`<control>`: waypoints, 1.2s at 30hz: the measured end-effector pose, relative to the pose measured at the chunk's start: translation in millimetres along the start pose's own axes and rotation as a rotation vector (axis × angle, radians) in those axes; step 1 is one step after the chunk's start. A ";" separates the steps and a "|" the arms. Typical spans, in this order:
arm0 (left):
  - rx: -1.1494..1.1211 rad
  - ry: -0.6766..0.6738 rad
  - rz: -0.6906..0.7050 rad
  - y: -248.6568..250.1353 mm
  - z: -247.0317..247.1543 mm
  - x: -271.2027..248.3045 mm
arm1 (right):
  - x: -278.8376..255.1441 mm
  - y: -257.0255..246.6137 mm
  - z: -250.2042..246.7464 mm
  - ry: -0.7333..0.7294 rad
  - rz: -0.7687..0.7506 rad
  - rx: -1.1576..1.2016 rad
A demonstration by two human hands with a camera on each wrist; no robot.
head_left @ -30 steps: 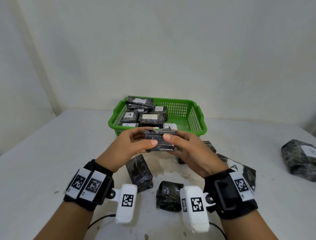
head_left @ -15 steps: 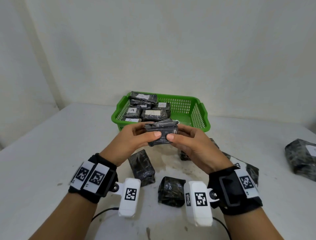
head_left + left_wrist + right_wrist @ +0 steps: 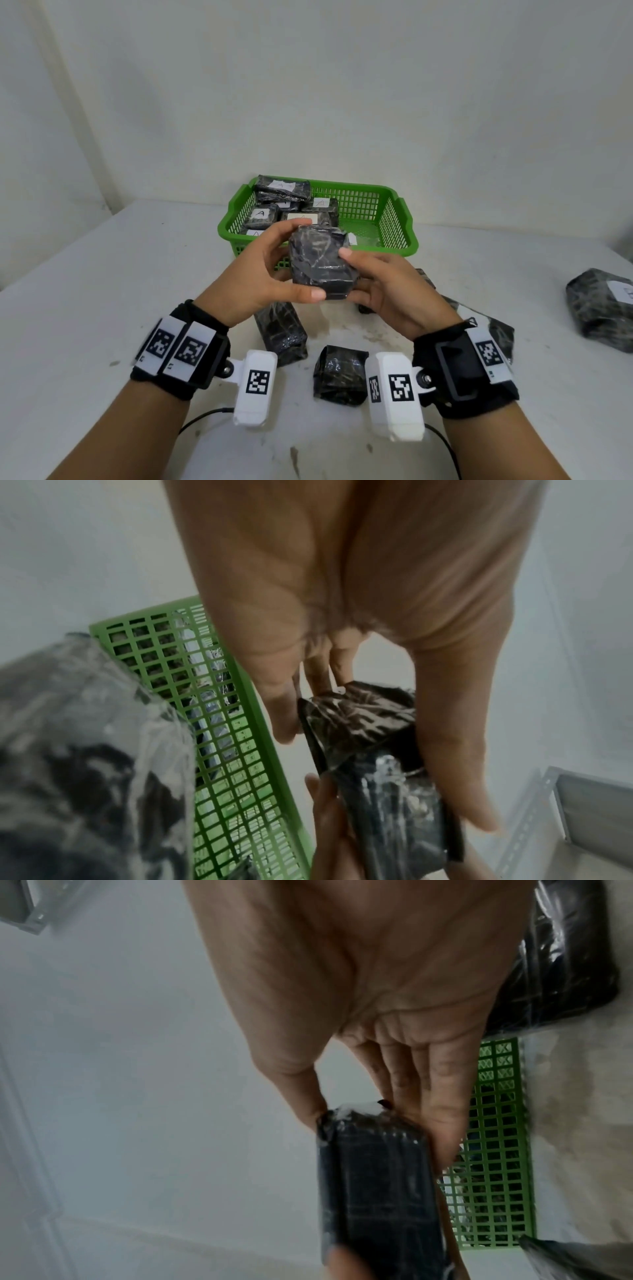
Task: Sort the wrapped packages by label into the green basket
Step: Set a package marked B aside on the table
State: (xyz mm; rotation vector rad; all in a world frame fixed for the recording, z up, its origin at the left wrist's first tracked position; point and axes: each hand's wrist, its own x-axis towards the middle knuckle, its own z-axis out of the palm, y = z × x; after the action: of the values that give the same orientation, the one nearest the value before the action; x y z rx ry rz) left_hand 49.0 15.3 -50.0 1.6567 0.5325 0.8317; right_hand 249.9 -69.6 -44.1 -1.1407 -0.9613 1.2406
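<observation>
White table (image 3: 102,325); package (image 3: 320,262) pinched between both hands' grip.

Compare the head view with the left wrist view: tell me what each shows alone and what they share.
Head only: labels marked A on packages inside the green basket, loose packages on the white table, both wrist-worn cameras, and a far-right package.

Left wrist only: the left hand palm side and a grey metal frame at right.

Both: the held package gripped by left hand and right hand, in front of the basket.
</observation>
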 end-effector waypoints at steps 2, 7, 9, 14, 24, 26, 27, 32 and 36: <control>-0.019 -0.031 -0.004 1.3 2.1 -1.1 | 2.2 2.1 -2.0 0.062 -0.034 -0.016; 0.003 0.163 0.009 2.6 7.1 2.4 | 2.4 1.8 -2.9 0.084 -0.124 -0.150; 0.036 0.188 0.068 1.6 4.5 2.4 | 1.8 1.5 -0.4 0.050 -0.112 -0.162; 0.014 0.115 0.152 1.0 2.6 1.1 | -3.2 -1.3 6.2 -0.029 -0.004 -0.050; -0.017 0.042 -0.062 2.6 6.2 -0.1 | 4.8 1.9 -1.2 -0.002 -0.120 0.005; -0.005 0.068 -0.038 0.8 3.8 0.3 | 5.3 3.2 -1.7 -0.009 -0.097 -0.027; -0.004 0.067 -0.040 0.3 2.3 0.6 | 6.6 4.7 -3.5 0.004 -0.103 -0.050; -0.075 0.103 -0.033 -0.9 -0.4 2.7 | 10.7 8.3 -8.6 0.002 -0.171 -0.098; -0.159 0.076 -0.055 -0.1 -5.8 2.1 | 8.7 7.3 -7.7 -0.034 -0.208 -0.144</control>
State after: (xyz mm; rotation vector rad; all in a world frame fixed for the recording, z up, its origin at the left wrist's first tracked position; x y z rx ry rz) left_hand 46.0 20.5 -49.0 1.4639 0.5487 0.8766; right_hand 256.9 -62.1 -53.1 -1.1017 -1.1793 1.0396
